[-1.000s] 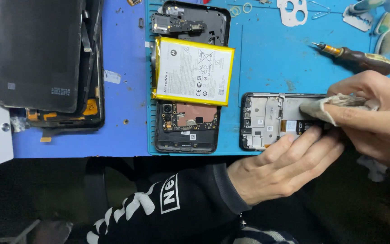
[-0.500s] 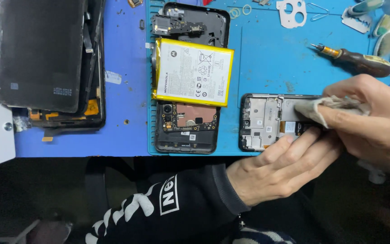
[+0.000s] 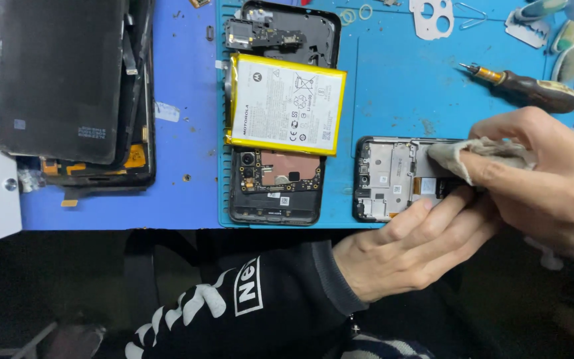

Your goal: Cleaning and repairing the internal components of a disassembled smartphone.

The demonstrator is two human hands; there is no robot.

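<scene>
Wiping is under way: the right hand (image 3: 553, 179) pinches a grey crumpled cloth (image 3: 479, 151) onto the open metal phone frame (image 3: 393, 176), which the left hand (image 3: 413, 249) steadies from 6 o'clock, fingers flat; next calls for even strokes.

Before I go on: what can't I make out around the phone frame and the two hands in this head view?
- Right part of the phone frame: covered by the cloth and right hand.
- Frame's near edge: behind the left hand fingers.
- Screwdriver tip: too small to tell its type.
- Tools at the top right corner: cut off by the picture edge, blurred.
</scene>
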